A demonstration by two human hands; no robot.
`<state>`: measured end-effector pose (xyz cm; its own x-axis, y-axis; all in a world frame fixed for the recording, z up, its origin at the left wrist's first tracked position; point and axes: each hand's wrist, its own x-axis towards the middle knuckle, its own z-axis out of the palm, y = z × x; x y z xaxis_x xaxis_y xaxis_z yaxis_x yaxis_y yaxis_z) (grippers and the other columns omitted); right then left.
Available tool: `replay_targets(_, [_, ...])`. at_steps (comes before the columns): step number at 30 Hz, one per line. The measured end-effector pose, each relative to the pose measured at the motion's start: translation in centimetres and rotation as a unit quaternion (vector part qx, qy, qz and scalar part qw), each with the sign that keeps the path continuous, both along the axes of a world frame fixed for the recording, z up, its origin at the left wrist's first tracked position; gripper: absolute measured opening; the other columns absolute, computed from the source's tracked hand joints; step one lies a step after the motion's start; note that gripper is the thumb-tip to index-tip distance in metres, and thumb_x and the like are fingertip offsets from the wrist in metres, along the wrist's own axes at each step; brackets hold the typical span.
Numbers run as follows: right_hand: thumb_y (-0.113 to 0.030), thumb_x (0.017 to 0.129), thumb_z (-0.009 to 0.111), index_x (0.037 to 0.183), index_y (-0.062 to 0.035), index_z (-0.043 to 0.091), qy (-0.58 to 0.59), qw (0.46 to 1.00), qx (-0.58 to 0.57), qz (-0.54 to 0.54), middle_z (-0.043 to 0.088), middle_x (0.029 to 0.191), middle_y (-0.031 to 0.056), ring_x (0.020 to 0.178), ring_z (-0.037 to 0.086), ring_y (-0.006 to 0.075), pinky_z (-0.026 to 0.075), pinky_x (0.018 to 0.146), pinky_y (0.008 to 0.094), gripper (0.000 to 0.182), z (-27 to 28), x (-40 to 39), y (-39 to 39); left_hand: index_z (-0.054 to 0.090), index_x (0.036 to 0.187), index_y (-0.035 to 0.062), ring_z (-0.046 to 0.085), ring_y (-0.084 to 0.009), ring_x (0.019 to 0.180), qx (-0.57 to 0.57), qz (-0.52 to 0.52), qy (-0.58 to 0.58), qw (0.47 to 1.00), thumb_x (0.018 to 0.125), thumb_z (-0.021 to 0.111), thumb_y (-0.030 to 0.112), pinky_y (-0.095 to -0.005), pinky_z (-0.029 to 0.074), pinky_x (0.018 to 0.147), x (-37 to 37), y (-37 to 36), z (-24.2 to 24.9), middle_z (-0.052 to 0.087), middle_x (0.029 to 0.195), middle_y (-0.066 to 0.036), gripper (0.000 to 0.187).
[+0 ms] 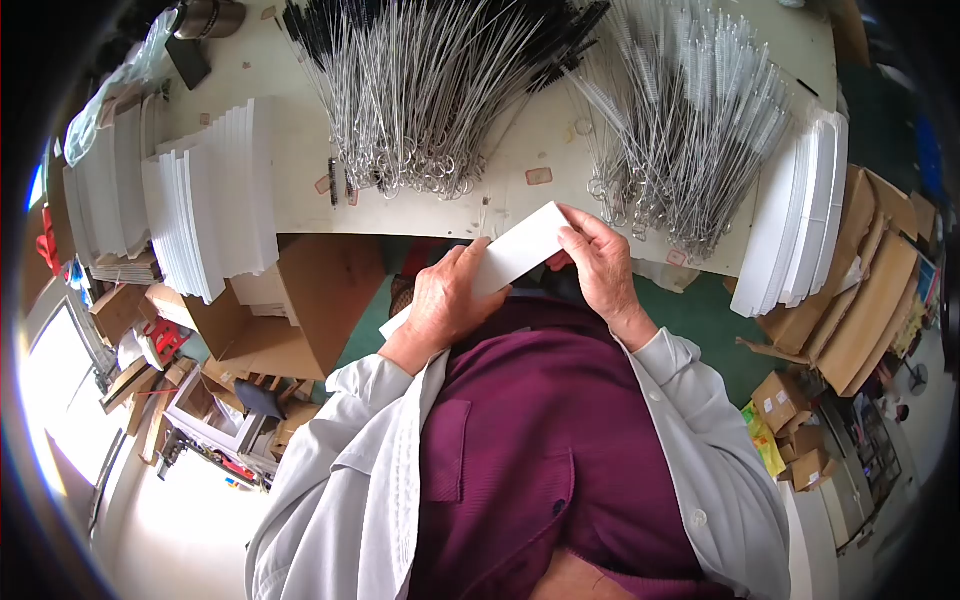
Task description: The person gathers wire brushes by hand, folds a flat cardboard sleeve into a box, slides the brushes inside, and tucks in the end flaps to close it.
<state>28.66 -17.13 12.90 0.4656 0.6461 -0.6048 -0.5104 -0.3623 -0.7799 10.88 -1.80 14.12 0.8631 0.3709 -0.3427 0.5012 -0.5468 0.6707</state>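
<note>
A long, narrow white carton (520, 247) is held slantwise in front of my body, just off the table's near edge. My left hand (445, 300) wraps around its lower-left part, fingers closed over it. At the upper-right end, my right hand (600, 265) grips the carton between thumb and fingers. Whether anything is inside the carton cannot be seen. Beyond my hands lies a heap of black-bristled wire brushes (420, 100) with ring ends toward me. To its right is a heap of white-bristled wire brushes (690, 120).
Stacks of flat white cartons stand on the table (530, 205) at the left (210, 200) and right (795, 215). An open cardboard box (335, 300) sits below the table at the left. Folded cardboard (865, 285) leans beyond the right edge.
</note>
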Motion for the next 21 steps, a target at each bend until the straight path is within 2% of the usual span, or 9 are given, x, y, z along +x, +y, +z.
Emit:
replay_targets(3, [-0.023, 0.103, 0.063, 0.135, 0.0056, 0.061, -0.082, 0.996, 0.018, 0.006, 0.073, 0.107, 0.0107, 0.091, 0.070, 0.0162, 0.057, 0.086, 0.0320, 0.043, -0.1, 0.3, 0.8, 0.060, 0.130, 0.0006, 0.071, -0.0377, 0.095, -0.061, 0.017, 0.002, 0.998, 0.071, 0.088, 0.025, -0.0432, 0.059, 0.082, 1.4, 0.1, 1.4, 0.071, 0.106, -0.020, 0.070])
replay_targets(5, [-0.031, 0.101, 0.068, 0.125, 0.0029, 0.066, 0.026, 0.995, 0.050, -0.085, 0.074, 0.104, 0.0116, 0.086, 0.070, 0.0145, 0.057, 0.077, 0.0295, 0.041, 0.3, 0.8, 1.8, 0.064, 0.127, 0.0000, 0.071, -0.0376, 0.095, -0.109, 0.031, 0.000, 0.994, 0.071, 0.089, 0.022, -0.0414, 0.058, 0.085, 2.6, 0.0, 2.4, 0.072, 0.108, -0.020, 0.065])
replay_targets(6, [-0.038, 0.101, 0.067, 0.121, 0.0009, 0.066, 0.086, 0.985, 0.082, -0.124, 0.074, 0.105, 0.0145, 0.089, 0.072, 0.0198, 0.058, 0.081, 0.0340, 0.044, 1.2, 1.0, 2.6, 0.064, 0.126, 0.0014, 0.072, -0.0372, 0.094, -0.129, 0.038, 0.014, 0.991, 0.072, 0.088, 0.025, -0.0419, 0.058, 0.083, 3.1, 0.0, 2.7, 0.072, 0.105, -0.019, 0.063])
replay_targets(8, [-0.041, 0.103, 0.062, 0.124, 0.0009, 0.064, 0.082, 0.982, 0.110, -0.130, 0.073, 0.107, 0.0160, 0.092, 0.072, 0.0239, 0.058, 0.085, 0.0374, 0.047, 1.1, 1.3, 2.5, 0.065, 0.124, 0.0028, 0.072, -0.0368, 0.092, -0.147, 0.043, 0.024, 0.988, 0.072, 0.087, 0.027, -0.0424, 0.058, 0.081, 3.8, 0.0, 3.1, 0.072, 0.102, -0.018, 0.062])
replay_targets(9, [-0.044, 0.105, 0.057, 0.127, 0.0010, 0.062, 0.082, 0.978, 0.134, -0.134, 0.073, 0.108, 0.0174, 0.095, 0.072, 0.0280, 0.057, 0.088, 0.0408, 0.051, 1.1, 1.4, 2.5, 0.066, 0.123, 0.0011, 0.071, -0.0300, 0.091, -0.183, 0.052, 0.023, 0.981, 0.074, 0.087, 0.024, -0.0391, 0.057, 0.082, 4.0, 0.0, 3.4, 0.072, 0.101, -0.017, 0.059])
replay_targets(11, [-0.046, 0.104, 0.059, 0.116, 0.0022, 0.063, 0.120, 0.958, 0.137, -0.222, 0.072, 0.097, 0.0170, 0.088, 0.072, 0.0268, 0.059, 0.082, 0.0391, 0.050, 0.8, 1.2, 2.8, 0.067, 0.122, -0.0002, 0.069, -0.0186, 0.090, -0.236, 0.078, 0.019, 0.968, 0.076, 0.087, 0.022, -0.0342, 0.055, 0.082, 4.0, -0.3, 3.0, 0.071, 0.097, -0.015, 0.054])
replay_targets(14, [-0.033, 0.105, 0.053, 0.098, -0.0007, 0.057, 0.118, 0.957, 0.146, -0.223, 0.063, 0.084, 0.0140, 0.079, 0.066, 0.0262, 0.057, 0.078, 0.0419, 0.033, 0.0, 1.9, 3.1, 0.067, 0.123, 0.0003, 0.071, -0.0295, 0.095, -0.170, 0.046, 0.043, 0.983, 0.074, 0.088, 0.029, -0.0383, 0.055, 0.085, 4.2, -0.9, 3.1, 0.072, 0.103, -0.019, 0.061])
replay_targets(17, [-0.033, 0.105, 0.051, 0.096, -0.0019, 0.057, 0.107, 0.958, 0.117, -0.237, 0.062, 0.081, 0.0135, 0.076, 0.065, 0.0272, 0.056, 0.077, 0.0424, 0.033, 0.7, 2.4, 3.2, 0.062, 0.130, 0.0010, 0.069, -0.0398, 0.104, -0.141, 0.039, -0.001, 0.989, 0.074, 0.086, 0.038, -0.0438, 0.056, 0.090, 3.8, -1.1, 3.6, 0.071, 0.112, -0.023, 0.072])
replay_targets(21, [-0.040, 0.106, 0.051, 0.098, -0.0017, 0.059, 0.115, 0.954, 0.133, -0.244, 0.063, 0.081, 0.0130, 0.076, 0.066, 0.0277, 0.056, 0.077, 0.0423, 0.040, -0.1, 3.4, 3.0, 0.058, 0.134, 0.0017, 0.069, -0.0393, 0.105, -0.148, 0.002, 0.033, 0.988, 0.078, 0.083, 0.037, -0.0440, 0.056, 0.091, 1.2, -0.3, 4.7, 0.070, 0.114, -0.023, 0.071])
